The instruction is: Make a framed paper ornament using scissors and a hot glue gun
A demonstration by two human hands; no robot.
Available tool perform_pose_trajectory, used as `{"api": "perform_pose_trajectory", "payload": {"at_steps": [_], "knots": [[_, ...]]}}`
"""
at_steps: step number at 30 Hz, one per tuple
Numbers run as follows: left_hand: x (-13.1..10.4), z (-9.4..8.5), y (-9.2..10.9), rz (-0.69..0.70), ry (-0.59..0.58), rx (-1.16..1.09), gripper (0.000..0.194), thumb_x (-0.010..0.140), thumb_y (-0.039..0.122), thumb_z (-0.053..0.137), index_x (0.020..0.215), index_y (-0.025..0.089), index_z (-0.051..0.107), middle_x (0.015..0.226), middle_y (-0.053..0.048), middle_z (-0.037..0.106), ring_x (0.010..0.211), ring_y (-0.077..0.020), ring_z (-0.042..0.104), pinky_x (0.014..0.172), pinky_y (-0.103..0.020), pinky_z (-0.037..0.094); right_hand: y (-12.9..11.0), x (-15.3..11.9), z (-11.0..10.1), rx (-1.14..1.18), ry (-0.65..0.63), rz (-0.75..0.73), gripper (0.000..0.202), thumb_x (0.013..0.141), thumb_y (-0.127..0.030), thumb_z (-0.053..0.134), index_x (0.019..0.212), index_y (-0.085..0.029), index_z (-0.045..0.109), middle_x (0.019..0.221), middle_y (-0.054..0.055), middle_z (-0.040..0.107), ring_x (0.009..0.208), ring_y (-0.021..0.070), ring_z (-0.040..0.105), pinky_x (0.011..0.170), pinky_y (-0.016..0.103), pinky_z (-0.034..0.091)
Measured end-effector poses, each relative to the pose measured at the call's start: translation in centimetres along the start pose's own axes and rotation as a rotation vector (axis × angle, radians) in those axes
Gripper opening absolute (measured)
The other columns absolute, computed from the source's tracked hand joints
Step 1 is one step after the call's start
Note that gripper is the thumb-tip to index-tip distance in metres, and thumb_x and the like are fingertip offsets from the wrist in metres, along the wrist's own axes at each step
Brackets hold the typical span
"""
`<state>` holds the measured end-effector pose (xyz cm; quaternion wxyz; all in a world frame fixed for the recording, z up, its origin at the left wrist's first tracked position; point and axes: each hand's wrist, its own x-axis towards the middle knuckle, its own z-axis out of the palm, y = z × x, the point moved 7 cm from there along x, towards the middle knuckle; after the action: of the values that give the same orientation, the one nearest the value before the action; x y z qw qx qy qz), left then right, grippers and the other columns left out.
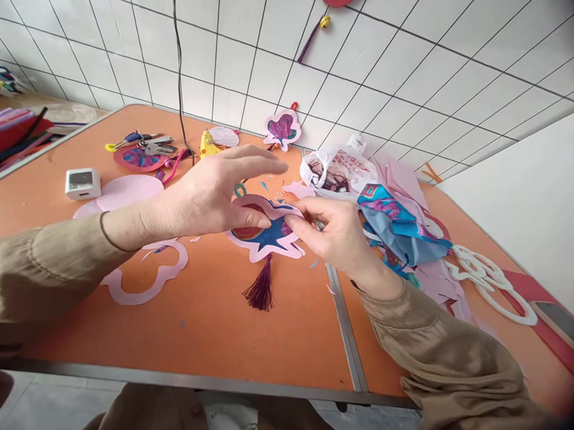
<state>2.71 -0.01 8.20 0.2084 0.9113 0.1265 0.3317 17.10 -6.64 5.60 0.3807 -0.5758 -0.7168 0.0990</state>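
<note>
A pink-edged tassel ornament [270,241] with a blue star-like shape and a dark red patch is at the middle of the orange table [215,338]. Its dark purple tassel [261,288] points toward me. My right hand [331,233] pinches the ornament's upper right edge between thumb and fingers. Over its left side, my left hand [221,190] is open: the fingers stretch out above and the thumb rests against the ornament's face. A teal ring [240,189] shows just behind the ornament. Part of the ornament's left side is hidden by my left hand.
Left are a white charger cube [83,184], pink cutouts [131,192], keys [157,146] and a yellow glue gun [208,144]. A finished pink ornament [282,128] leans on the tiled wall. Right lie a plastic bag [336,169], blue fabric [405,233], white cord [493,281] and a phone [562,325].
</note>
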Motion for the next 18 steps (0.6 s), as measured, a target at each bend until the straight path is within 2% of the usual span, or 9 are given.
{"api": "perform_pose_trajectory", "payload": {"at_steps": [3, 7, 10, 12, 13, 16, 18], "knots": [[0.0, 0.0, 1.0, 0.047, -0.052, 0.114, 0.035, 0.076, 0.034, 0.074, 0.106, 0.016, 0.072, 0.122, -0.012, 0.067, 0.117, -0.0288, 0.058, 0.096, -0.04, 0.046, -1.2, 0.2, -0.4, -0.093, -0.015, -0.1, 0.029, 0.082, -0.017, 0.057, 0.054, -0.019, 0.049, 0.05, -0.003, 0.046, 0.05, 0.0088, 0.04, 0.05, 0.027, 0.032], [-0.1, -0.4, 0.2, -0.122, -0.025, 0.015, 0.02, 0.071, 0.035, 0.075, 0.082, 0.017, 0.074, 0.101, -0.007, 0.069, 0.108, -0.028, 0.06, 0.094, -0.04, 0.043, -2.2, 0.5, -0.4, -0.136, -0.051, -0.15, 0.034, 0.081, -0.014, 0.06, 0.05, -0.019, 0.046, 0.046, -0.005, 0.037, 0.049, 0.0083, 0.033, 0.05, 0.028, 0.031], [-0.6, -1.8, 0.1, -0.265, 0.08, -0.106, 0.017, 0.067, 0.028, 0.078, 0.077, 0.016, 0.073, 0.088, -0.005, 0.065, 0.105, -0.0275, 0.059, 0.092, -0.036, 0.042, -1.8, 1.0, -0.7, 0.004, -0.096, -0.008, 0.036, 0.082, -0.019, 0.064, 0.049, -0.02, 0.048, 0.045, -0.005, 0.038, 0.045, 0.0073, 0.034, 0.044, 0.026, 0.03], [-1.0, -2.9, 0.5, -0.334, 0.16, -0.177, 0.013, 0.072, 0.025, 0.072, 0.081, 0.016, 0.072, 0.083, -0.004, 0.061, 0.106, -0.0253, 0.058, 0.09, -0.032, 0.042, -1.2, 1.3, -0.6, 0.147, -0.169, 0.111, 0.033, 0.082, -0.024, 0.066, 0.052, -0.02, 0.053, 0.047, -0.004, 0.046, 0.042, 0.0074, 0.041, 0.04, 0.025, 0.031], [-1.2, -3.1, 0.9, -0.363, 0.165, -0.216, 0.012, 0.073, 0.023, 0.07, 0.083, 0.016, 0.071, 0.082, -0.003, 0.061, 0.105, -0.0239, 0.058, 0.088, -0.031, 0.042, -0.9, 1.4, -0.4, 0.218, -0.218, 0.164, 0.031, 0.082, -0.026, 0.066, 0.053, -0.019, 0.055, 0.047, -0.003, 0.049, 0.042, 0.0078, 0.045, 0.039, 0.024, 0.033], [-1.2, -2.7, 1.4, -0.379, 0.152, -0.313, 0.013, 0.069, 0.014, 0.071, 0.082, 0.015, 0.071, 0.09, -0.004, 0.064, 0.104, -0.0232, 0.058, 0.085, -0.029, 0.042, 0.1, 1.8, 1.1, 0.369, -0.394, 0.276, 0.027, 0.08, -0.029, 0.068, 0.056, -0.018, 0.06, 0.048, -0.003, 0.054, 0.042, 0.0081, 0.051, 0.039, 0.022, 0.039], [-0.9, -1.5, 0.5, -0.391, 0.13, -0.405, 0.014, 0.064, 0.013, 0.075, 0.077, 0.015, 0.071, 0.091, -0.004, 0.065, 0.106, -0.0251, 0.057, 0.082, -0.027, 0.041, 1.2, 1.9, 2.7, 0.411, -0.496, 0.33, 0.022, 0.077, -0.029, 0.071, 0.06, -0.017, 0.063, 0.049, -0.002, 0.057, 0.043, 0.0082, 0.052, 0.039, 0.021, 0.041]]}}
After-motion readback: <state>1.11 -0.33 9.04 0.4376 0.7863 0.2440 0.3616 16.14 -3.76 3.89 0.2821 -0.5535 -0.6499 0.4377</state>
